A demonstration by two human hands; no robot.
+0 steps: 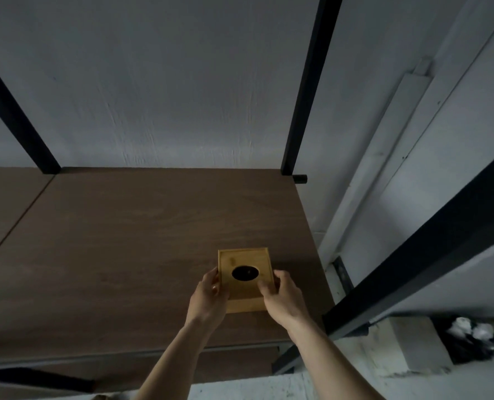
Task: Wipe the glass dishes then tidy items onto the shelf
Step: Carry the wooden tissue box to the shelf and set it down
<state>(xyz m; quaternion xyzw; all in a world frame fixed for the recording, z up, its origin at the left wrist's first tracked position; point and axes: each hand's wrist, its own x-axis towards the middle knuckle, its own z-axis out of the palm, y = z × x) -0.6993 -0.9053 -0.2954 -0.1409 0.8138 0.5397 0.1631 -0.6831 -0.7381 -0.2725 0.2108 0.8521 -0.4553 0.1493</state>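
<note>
A wooden box (243, 280) with a dark oval hole in its top is held between both hands on the near right part of the brown shelf (124, 241). The left hand (209, 295) is closed on the box's left side, thumb on the top edge; the right hand (280, 295) is closed on the right side, fingers curled over the near corner. Whether the box rests fully on the board cannot be told. It is judged stiff and fairly light, with smooth sides that could slip, so the two opposite sides seem the best places to hold it. Beyond it the board is bare up to the black posts (306, 96) and the grey wall (168, 82).
</note>
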